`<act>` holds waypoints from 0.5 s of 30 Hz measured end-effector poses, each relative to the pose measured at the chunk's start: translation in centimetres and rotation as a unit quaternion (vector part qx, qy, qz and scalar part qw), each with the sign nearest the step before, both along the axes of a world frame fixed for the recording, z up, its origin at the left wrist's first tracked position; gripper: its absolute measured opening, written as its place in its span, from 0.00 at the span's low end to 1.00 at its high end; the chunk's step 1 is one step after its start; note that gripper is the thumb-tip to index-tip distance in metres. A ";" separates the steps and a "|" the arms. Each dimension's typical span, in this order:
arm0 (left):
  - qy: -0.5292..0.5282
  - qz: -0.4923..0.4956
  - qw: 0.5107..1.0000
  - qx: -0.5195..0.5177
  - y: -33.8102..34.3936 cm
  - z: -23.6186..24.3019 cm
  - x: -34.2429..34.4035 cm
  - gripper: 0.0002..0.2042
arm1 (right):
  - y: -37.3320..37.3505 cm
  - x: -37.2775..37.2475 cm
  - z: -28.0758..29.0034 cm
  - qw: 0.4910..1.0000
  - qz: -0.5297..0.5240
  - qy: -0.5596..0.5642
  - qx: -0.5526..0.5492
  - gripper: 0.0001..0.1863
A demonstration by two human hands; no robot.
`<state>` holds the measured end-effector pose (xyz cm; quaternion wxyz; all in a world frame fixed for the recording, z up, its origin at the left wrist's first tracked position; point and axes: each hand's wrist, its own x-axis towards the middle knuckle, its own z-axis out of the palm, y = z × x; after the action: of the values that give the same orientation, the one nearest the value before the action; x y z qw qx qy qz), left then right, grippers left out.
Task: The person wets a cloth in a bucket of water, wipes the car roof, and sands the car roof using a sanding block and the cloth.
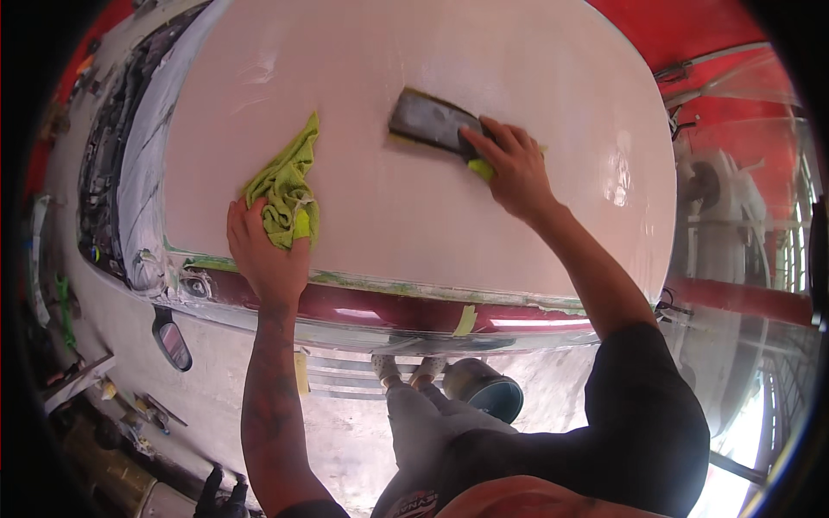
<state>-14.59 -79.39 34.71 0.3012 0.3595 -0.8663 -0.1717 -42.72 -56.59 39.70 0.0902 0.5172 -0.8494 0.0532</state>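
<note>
A large pinkish, primed vehicle panel (pixel 406 216) fills the middle, with a maroon strip along its near edge. On its left part, my left hand (pixel 259 246) is closed on a crumpled yellow-green cloth (pixel 289 186). Right of centre, my right hand (pixel 509 164) grips a long dark sanding block (pixel 427 116), which lies against the panel surface; a bit of yellow-green shows beneath my fingers.
Below the panel stand a bucket (pixel 484 388) beside my feet and slatted metal rungs (pixel 332 371). A side mirror (pixel 171 337) sticks out at lower left. Red bodywork and translucent sheeting (pixel 725 216) are at the right; assorted items lie along the left.
</note>
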 end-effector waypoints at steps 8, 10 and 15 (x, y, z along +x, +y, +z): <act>0.006 -0.020 1.000 0.020 -0.2 -0.8 0.3 0.28 | -9.0 -16.1 1.0 0.987 -0.118 0.112 0.011 0.27; 0.010 -0.012 1.000 0.013 -0.2 -0.7 0.3 0.28 | -11.1 -17.1 1.6 0.984 -0.146 0.101 -0.015 0.28; -0.002 -0.013 1.000 0.023 -0.1 -0.2 0.1 0.29 | -4.0 -4.6 -1.0 0.995 -0.038 0.075 -0.061 0.30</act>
<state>-14.47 -79.49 34.52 0.2890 0.3554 -0.8673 -0.1949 -47.34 -60.62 38.66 0.1871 0.4803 -0.8546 0.0620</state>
